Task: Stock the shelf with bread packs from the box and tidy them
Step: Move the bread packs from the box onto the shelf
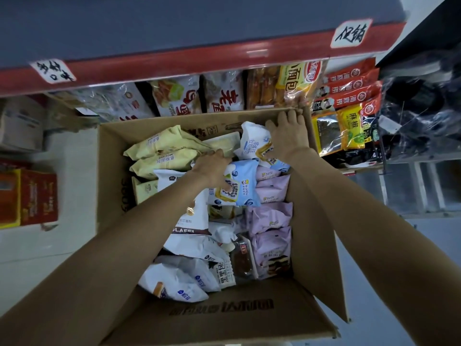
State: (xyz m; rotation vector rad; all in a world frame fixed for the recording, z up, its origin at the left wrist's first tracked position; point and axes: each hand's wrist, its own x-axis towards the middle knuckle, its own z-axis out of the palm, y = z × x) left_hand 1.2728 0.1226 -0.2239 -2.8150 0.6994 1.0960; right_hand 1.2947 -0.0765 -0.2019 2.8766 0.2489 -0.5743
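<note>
Pale shop floor (72, 156) underfoot, with an open cardboard box (224, 308) at the centre, crammed with bread packs: white ones (179, 278) at 6 o'clock, lilac ones (270, 216) toward 3 o'clock, pale yellow ones (162, 143) at 10 o'clock. Farther in, left hand (212, 168) curled round a blue-and-white pack (239, 188), and right hand (287, 136) at 1 o'clock with fingers spread, grasping a white-and-blue pack (254, 141) by the far wall. Beyond at 12 o'clock, shelf with a red edge (174, 68) over more bread packs (222, 93), red sachets (349, 88) at 2 o'clock.
</note>
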